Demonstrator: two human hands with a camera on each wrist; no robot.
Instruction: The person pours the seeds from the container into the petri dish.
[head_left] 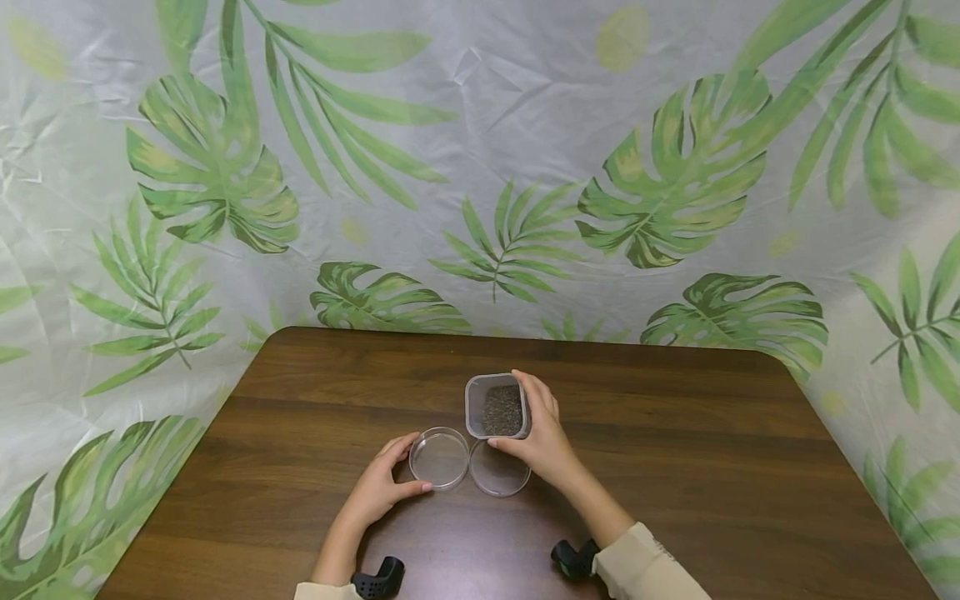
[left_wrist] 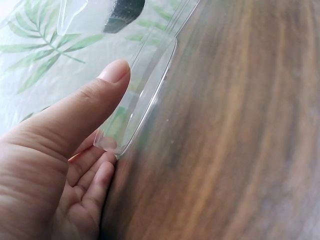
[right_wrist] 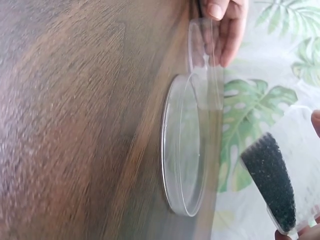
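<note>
My right hand (head_left: pixel 553 437) grips a clear square plastic container (head_left: pixel 475 408) by its right side, thumb near and fingers far. Dark fine grains (right_wrist: pixel 272 182) lie heaped toward one side of the container, which is tilted and held above the table. Beneath it sits a clear round petri dish (right_wrist: pixel 184 150), partly covered by the container in the head view. My left hand (head_left: pixel 378 483) holds a second petri dish (head_left: pixel 439 458) between thumb and fingers on the table. The two dishes stand side by side, about touching. In the left wrist view, the thumb (left_wrist: pixel 90 102) lies along the near side of the left dish.
The dishes rest on a dark brown wooden table (head_left: pixel 675 467) with rounded far corners. Behind it hangs a pale cloth (head_left: pixel 517 125) printed with green leaves. Black wrist devices (head_left: pixel 380 578) show on both wrists.
</note>
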